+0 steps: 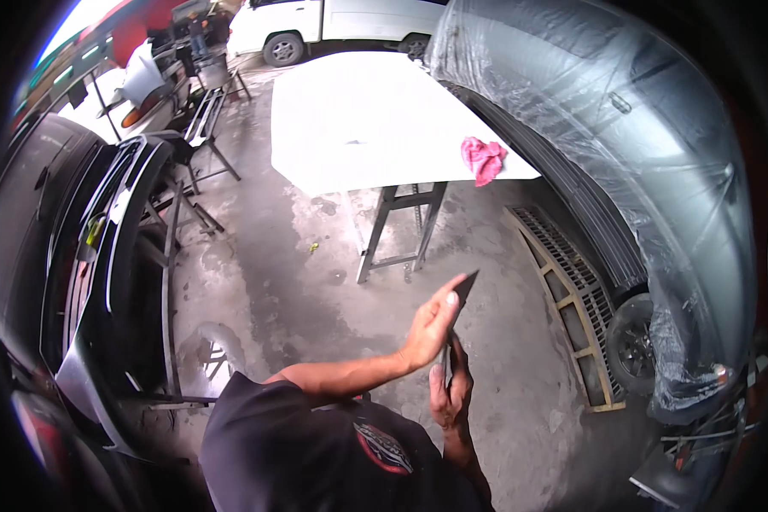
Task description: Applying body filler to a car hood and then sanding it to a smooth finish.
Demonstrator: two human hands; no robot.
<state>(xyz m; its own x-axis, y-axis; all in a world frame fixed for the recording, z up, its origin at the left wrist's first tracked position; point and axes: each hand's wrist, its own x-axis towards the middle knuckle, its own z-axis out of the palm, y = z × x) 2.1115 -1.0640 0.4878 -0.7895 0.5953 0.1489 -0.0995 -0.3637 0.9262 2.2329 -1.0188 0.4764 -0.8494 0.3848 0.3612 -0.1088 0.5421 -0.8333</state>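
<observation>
In front of my body, both hands are raised together around a thin, dark flat sheet (467,287) with a pointed corner. My left hand (431,331) is closed on it, the thumb pressed against its face near the top. Just below, my right hand (452,391) grips its lower part, fingers up along the edge. My palms hide most of the sheet, so its exact kind cannot be made out. Beyond my hands, a large white panel (350,119) lies flat on a dark metal stand (401,205). A crumpled pink cloth (484,160) rests near its right corner.
A car under clear plastic film (589,111) stands to the right, with a slatted wooden frame (572,307) on the floor beside it. Dark vehicle body parts (128,213) and metal stands line the left. A white vehicle (358,21) is parked behind the panel.
</observation>
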